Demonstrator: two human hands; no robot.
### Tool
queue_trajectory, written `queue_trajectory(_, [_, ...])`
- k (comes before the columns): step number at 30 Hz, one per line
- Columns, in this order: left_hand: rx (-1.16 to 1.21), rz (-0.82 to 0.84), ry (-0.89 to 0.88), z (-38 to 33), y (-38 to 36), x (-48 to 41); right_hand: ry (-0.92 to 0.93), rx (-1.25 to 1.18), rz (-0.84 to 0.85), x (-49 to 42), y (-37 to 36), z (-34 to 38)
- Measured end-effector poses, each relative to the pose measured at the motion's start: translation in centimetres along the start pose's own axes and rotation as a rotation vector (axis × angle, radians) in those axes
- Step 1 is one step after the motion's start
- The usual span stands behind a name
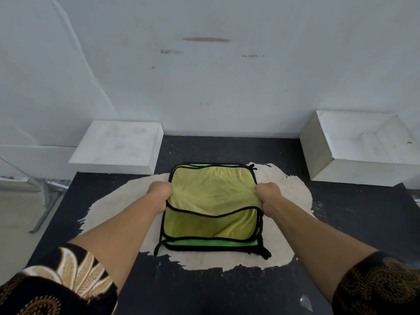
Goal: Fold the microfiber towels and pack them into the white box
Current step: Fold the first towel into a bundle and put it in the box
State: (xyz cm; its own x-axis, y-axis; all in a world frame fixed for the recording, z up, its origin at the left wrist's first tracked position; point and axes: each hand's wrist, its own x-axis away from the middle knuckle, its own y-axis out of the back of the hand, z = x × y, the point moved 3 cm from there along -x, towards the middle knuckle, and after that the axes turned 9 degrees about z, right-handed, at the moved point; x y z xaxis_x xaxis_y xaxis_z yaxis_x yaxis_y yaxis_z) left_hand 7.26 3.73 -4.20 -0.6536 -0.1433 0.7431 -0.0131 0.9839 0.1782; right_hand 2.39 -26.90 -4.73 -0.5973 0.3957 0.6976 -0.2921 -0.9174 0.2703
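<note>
Dark bench (227, 292) filling the lower frame, worn pale patch (118, 208) at centre. Open white box (361, 146) sitting at 2 o'clock, white lid (116, 146) lying at 10 o'clock, both against the wall. Stack of yellow-green microfiber towels (213, 201) with black trim lying on the patch at centre. Left hand (159, 196) and right hand (266, 194) both fisting closed on the top towel's side edges, at 9 and 3 o'clock of the stack.

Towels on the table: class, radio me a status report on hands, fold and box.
Left hand and right hand gripping yellow towel mid-fold. Green towel beneath. Open white box far right, empty. Path clear.
</note>
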Motion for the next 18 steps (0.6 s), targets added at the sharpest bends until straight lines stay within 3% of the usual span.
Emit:
queue_trajectory(9, [0.07, 0.156, -0.189, -10.7, -2.5, 3.4, 0.13, -0.318, -0.098, 2.9, 6.2, 7.6])
queue_trajectory(18, [-0.086, 0.215, -0.228, -10.1, -9.5, 6.9, 0.103, -0.314, -0.119, 2.0, 14.6, 5.8])
